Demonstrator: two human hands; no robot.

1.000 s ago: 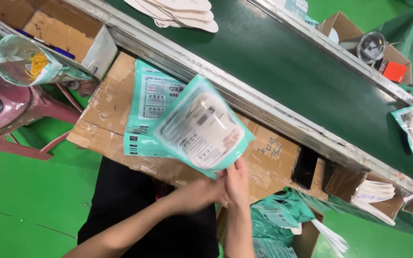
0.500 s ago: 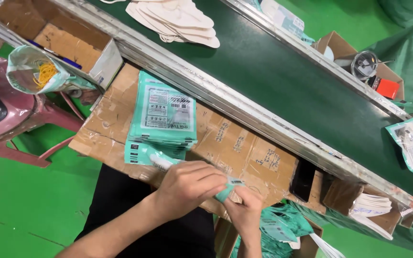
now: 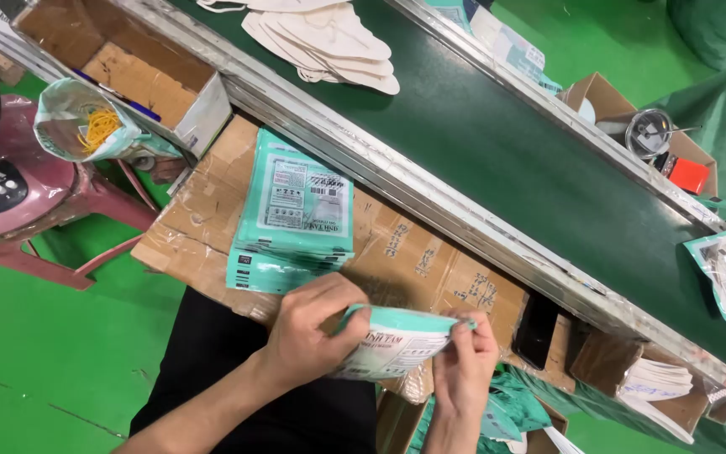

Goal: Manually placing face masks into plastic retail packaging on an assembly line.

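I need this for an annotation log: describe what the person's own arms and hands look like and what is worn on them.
Both forearms are bare, with no sleeves showing up to the frame edge. The left hand and the right hand wear no gloves, and no rings, watch or bracelets can be seen. Fingernails look short and unpainted. Beneath the arms, the person wears dark, black-looking clothing.

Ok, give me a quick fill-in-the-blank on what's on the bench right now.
1. Both hands, left hand and right hand, hold one teal ____.
2. The stack of teal pouches lies on flattened ____.
3. The white pieces lie on the dark green ____.

Missing words: pouch; cardboard; conveyor belt
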